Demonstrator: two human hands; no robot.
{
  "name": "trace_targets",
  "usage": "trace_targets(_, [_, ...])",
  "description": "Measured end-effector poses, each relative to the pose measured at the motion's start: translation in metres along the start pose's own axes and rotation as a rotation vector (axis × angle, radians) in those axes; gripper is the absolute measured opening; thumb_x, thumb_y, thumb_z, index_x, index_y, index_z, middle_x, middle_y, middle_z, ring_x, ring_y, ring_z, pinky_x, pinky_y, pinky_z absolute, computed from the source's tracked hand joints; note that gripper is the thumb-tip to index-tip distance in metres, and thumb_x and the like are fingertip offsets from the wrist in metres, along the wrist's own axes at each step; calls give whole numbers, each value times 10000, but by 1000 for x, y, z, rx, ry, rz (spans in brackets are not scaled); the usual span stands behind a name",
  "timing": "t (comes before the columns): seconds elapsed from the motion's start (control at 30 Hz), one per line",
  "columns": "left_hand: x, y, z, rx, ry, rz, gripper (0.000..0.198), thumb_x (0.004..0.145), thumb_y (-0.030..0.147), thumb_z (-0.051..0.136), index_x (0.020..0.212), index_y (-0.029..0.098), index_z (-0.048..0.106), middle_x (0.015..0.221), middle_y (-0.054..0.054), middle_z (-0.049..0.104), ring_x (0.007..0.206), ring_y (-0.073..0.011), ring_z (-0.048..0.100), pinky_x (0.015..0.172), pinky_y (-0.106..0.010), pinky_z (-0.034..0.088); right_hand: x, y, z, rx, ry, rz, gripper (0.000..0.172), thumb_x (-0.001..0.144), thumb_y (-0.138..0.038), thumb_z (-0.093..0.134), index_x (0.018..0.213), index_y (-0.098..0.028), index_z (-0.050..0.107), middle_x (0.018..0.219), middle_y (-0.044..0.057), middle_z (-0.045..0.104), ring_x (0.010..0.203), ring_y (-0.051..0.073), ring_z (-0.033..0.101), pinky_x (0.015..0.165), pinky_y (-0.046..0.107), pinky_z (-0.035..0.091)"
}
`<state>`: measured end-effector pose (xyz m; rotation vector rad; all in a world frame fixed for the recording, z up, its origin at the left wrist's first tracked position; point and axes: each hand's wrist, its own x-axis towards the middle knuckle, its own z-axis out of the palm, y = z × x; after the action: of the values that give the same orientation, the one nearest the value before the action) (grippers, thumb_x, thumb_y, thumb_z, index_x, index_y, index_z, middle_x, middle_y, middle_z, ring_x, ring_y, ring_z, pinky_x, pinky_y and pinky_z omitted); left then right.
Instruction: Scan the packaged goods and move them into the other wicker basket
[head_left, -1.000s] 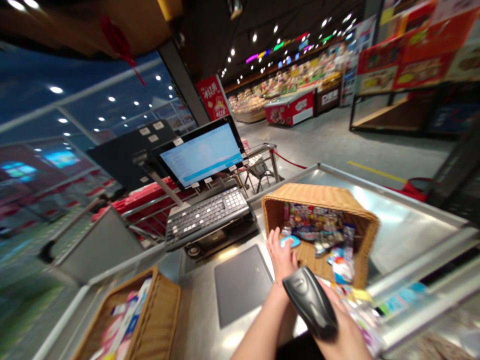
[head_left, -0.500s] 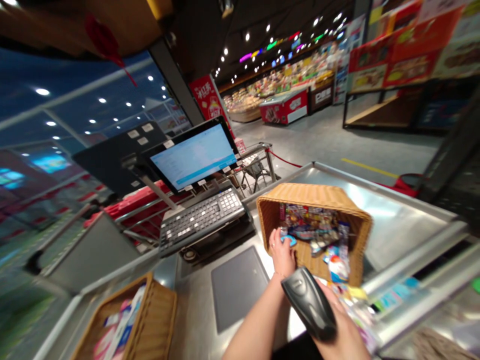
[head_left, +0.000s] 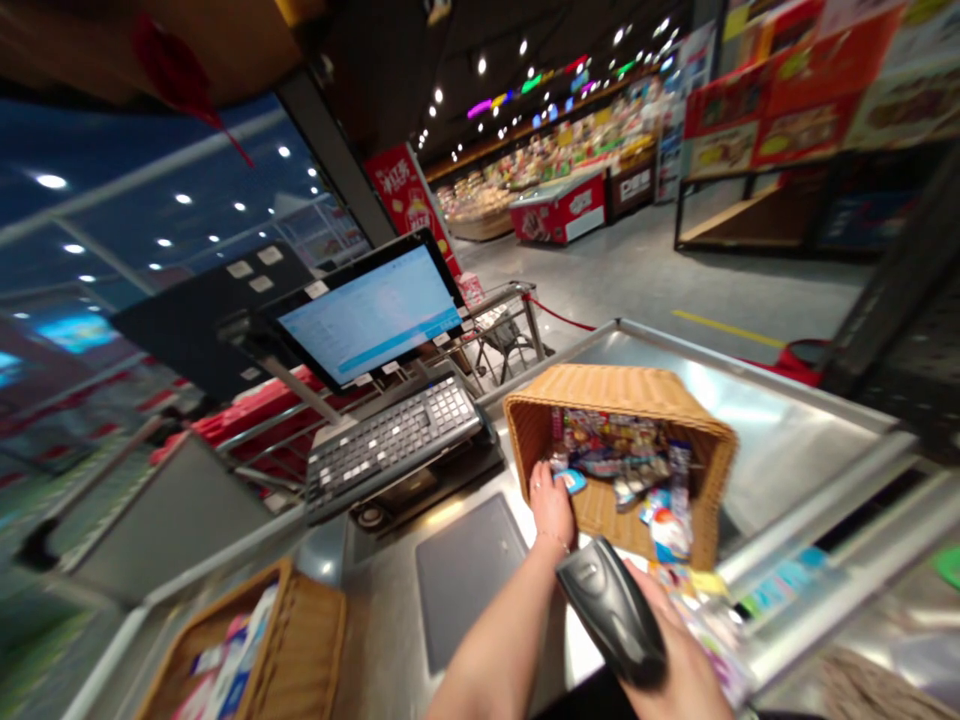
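My left hand (head_left: pixel 553 508) reaches into the mouth of a wicker basket (head_left: pixel 615 385) lying on its side. Its fingers are curled at a small blue package (head_left: pixel 571 481), whose exact kind I cannot make out. Behind it, deeper in the basket, lie several wrapped snack packets (head_left: pixel 611 440). A blue, white and red packet (head_left: pixel 669 532) rests near the basket's lower right edge. My right hand (head_left: pixel 679 655) is wrapped round a black barcode scanner (head_left: pixel 615 610), its head pointing up and left toward my left wrist.
Left of the basket stand a keyboard (head_left: pixel 394 440) and a monitor (head_left: pixel 371 318). A grey flat panel (head_left: pixel 469 580) is set in the metal counter (head_left: pixel 379 600). Another wicker basket (head_left: pixel 304 640) with packages is at lower left. Colourful packets (head_left: pixel 701 600) lie right of the scanner.
The whole view has shifted slightly, so things appear a little further left. My left hand stays at the blue package, and the scanner remains in my right hand.
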<state>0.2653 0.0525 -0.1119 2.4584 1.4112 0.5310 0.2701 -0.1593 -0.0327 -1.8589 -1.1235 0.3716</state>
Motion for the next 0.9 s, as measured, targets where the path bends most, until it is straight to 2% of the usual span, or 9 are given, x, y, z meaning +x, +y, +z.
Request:
trace_targets(0.13, [6,0,4,73,-18,21,389,869,109,338,1124,181,623,1351,-112,536,1334,-234,400,1117,-437,330,0,-1,-5,15,-25,17,451,761,-179,440,1180,-88,580,1326,244,562,1268,294,538,1035,464,461])
trace_targets(0.27, [8,2,4,128,-32,38,360,867,99,351,1120,144,604,1327,-157,539,1317,-253,412,1102,-443,335,0,-2,-6,26,-5,9,452,772,-213,442,1187,-99,579,1329,214,569,1269,282,538,1029,432,473])
trace_targets(0.33, [7,3,1,140,-40,56,329,854,138,442,1157,156,570,1318,-151,537,1305,-258,417,1091,-450,342,0,-4,-6,19,21,16,433,766,-203,451,1163,-105,594,1317,207,581,1253,278,555,1014,405,489])
trace_targets(0.4, [6,3,-4,136,-54,93,382,806,222,580,1182,171,543,1318,-134,526,1299,-269,414,1088,-451,340,0,-6,-4,7,39,10,409,755,-175,463,1130,-108,612,1296,211,597,1221,276,584,990,385,508])
trace_targets(0.53, [1,1,-16,75,-146,155,424,714,375,708,1057,160,582,1319,-132,497,1307,-294,379,1100,-436,309,0,-8,-1,30,47,-14,389,739,-119,471,1096,-125,624,1283,230,598,1162,273,630,946,391,535])
trace_targets(0.67, [-5,-3,-20,62,-206,135,538,652,348,765,1105,161,543,1268,-137,520,1245,-277,421,1047,-421,357,-1,-9,-1,75,56,-27,390,728,-119,490,1090,-133,634,1272,226,609,1147,295,638,933,420,541])
trace_targets(0.8, [-8,-1,-18,78,-218,103,403,710,296,712,1072,177,580,1175,-112,578,1160,-257,486,994,-396,393,-2,-9,0,91,72,-23,394,729,-151,473,1082,-132,648,1288,218,600,1169,309,621,939,423,538])
trace_targets(0.9, [-5,5,-14,99,-199,57,459,769,324,649,1195,186,550,1201,-122,572,1166,-266,483,998,-409,387,-3,-6,1,85,42,-22,398,738,-162,451,1081,-117,648,1310,232,578,1201,296,598,957,411,527])
